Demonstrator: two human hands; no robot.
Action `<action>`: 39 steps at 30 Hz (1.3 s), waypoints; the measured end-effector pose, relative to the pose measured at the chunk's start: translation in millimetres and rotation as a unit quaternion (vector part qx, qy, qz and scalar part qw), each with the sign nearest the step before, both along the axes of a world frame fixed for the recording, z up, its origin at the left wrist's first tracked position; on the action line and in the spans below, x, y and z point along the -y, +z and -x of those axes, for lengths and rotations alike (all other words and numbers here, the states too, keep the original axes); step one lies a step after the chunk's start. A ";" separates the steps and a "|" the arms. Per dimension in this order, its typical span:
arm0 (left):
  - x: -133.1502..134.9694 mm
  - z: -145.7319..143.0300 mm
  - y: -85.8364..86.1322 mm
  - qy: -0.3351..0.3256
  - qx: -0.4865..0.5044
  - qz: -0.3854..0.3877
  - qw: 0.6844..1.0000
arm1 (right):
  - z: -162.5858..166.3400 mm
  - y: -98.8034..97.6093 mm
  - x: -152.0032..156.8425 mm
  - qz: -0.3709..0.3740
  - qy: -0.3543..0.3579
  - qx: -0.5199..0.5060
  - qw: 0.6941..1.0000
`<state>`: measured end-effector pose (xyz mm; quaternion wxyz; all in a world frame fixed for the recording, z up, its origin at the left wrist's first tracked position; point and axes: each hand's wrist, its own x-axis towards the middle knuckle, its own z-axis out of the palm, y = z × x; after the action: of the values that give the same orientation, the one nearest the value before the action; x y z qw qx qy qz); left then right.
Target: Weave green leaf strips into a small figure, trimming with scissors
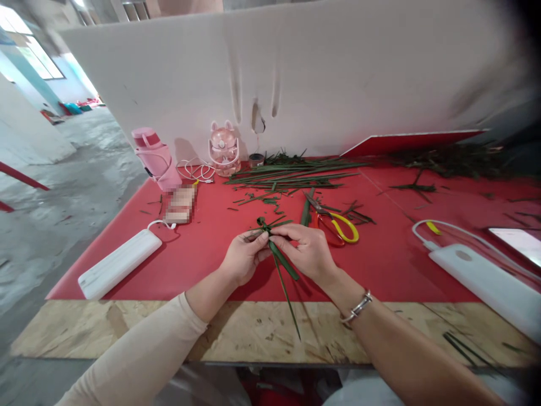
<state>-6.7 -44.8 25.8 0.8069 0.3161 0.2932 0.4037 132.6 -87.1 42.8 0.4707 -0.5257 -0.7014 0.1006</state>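
Between my two hands, above the red table, is a small knotted piece woven from green leaf strips (284, 260). A dark curled knot tops it, short ends stick out sideways, and a wide and a thin strip hang toward me. My left hand (247, 254) pinches it near the knot with thumb and fingers. From the other side my right hand (306, 248) pinches the strips, thumb and fingertips pressed together. Just beyond my right hand lie scissors (336, 221) with yellow handles, their blades apart, beside a broad green leaf strip (307, 210).
Long green strips (291, 172) and cuttings lie at the back. A pink bottle (157, 160), a clear pink bottle (224, 152) and a white power bank (120, 264) stand or lie left. Another power bank (482, 276) and a phone (518, 242) lie right. A white board (338, 73) rises behind.
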 end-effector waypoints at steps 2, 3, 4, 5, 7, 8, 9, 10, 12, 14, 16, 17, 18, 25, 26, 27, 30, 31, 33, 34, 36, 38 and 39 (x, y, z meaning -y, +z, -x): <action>0.5 0.0 0.2 0.004 -0.002 0.004 1.000 | 0.9 1.2 0.2 -0.004 -0.005 0.001 1.000; 0.8 -0.1 0.3 0.003 -0.004 0.002 1.000 | 1.6 1.6 0.3 0.000 -0.012 -0.001 1.000; 1.0 -0.2 0.4 0.001 -0.006 -0.003 1.000 | 2.4 1.9 0.4 0.007 -0.021 -0.004 1.000; 1.1 -0.4 0.5 -0.003 -0.007 -0.011 1.000 | 3.1 2.0 0.5 0.017 -0.031 -0.006 0.999; 1.1 -0.7 0.4 -0.013 -0.011 -0.026 1.000 | 3.7 1.9 0.6 0.037 -0.050 -0.006 0.998; 1.0 -0.7 0.3 -0.016 -0.014 -0.031 0.999 | 3.7 1.8 0.6 0.046 -0.056 -0.005 0.997; 0.8 -0.7 0.2 -0.015 -0.017 -0.033 0.999 | 3.4 1.8 0.7 0.053 -0.057 -0.004 0.997; 0.5 -0.6 0.1 -0.012 -0.022 -0.032 0.999 | 2.9 2.0 0.8 0.058 -0.052 -0.002 0.997; -0.1 -0.1 0.4 -0.004 -0.034 -0.025 0.999 | 1.4 3.0 1.0 0.061 -0.028 0.010 0.998; -0.7 0.7 1.0 0.002 -0.048 -0.015 0.999 | -0.3 4.8 1.0 0.053 0.005 0.035 0.998; -1.1 1.3 1.2 0.006 -0.062 -0.013 0.998 | -1.9 6.8 0.9 0.042 0.033 0.070 0.996; -1.2 1.4 0.7 0.008 -0.065 -0.018 0.998 | -2.6 7.6 0.9 0.039 0.041 0.090 0.994; -1.4 1.4 -0.1 0.010 -0.065 -0.026 0.998 | -3.2 8.3 0.8 0.038 0.046 0.109 0.992; -2.9 -0.2 -7.0 0.008 -0.064 -0.065 0.996 | -5.7 6.2 0.4 0.036 0.015 0.074 0.996; -2.8 -0.4 -6.3 0.007 -0.065 -0.063 0.996 | -5.7 5.2 0.1 0.037 0.007 0.054 0.998; -2.7 -0.7 -5.0 0.006 -0.062 -0.063 0.996 | -5.6 4.3 -0.3 0.040 0.000 0.036 0.999; -2.4 -1.9 -0.1 0.011 -0.046 -0.063 0.997 | -5.1 3.2 -0.8 0.049 -0.003 -0.009 0.999; -2.6 -2.2 1.2 0.017 -0.040 -0.060 0.997 | -5.1 3.9 -0.4 0.050 -0.002 -0.025 0.998; -3.9 -2.6 2.0 0.037 -0.027 -0.055 0.997 | -5.1 6.4 1.5 0.052 -0.008 -0.052 0.997; -4.9 -2.5 1.4 0.047 -0.022 -0.054 0.997 | -5.1 8.1 2.8 0.054 -0.009 -0.058 0.997; -7.2 -2.0 -1.1 0.066 -0.020 -0.060 0.996 | -4.5 10.9 5.2 0.067 0.011 -0.053 0.996; -8.4 -1.3 -3.8 0.079 -0.036 -0.077 0.993 | -2.9 11.6 5.9 0.084 0.036 -0.046 0.995; -8.3 -1.1 -4.5 0.079 -0.047 -0.088 0.992 | -2.0 10.8 5.3 0.092 0.038 -0.054 0.994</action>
<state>-5.6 -36.5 21.3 0.7268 0.3800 0.3187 0.4752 134.6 -92.4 53.6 0.4533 -0.5339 -0.6821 0.2104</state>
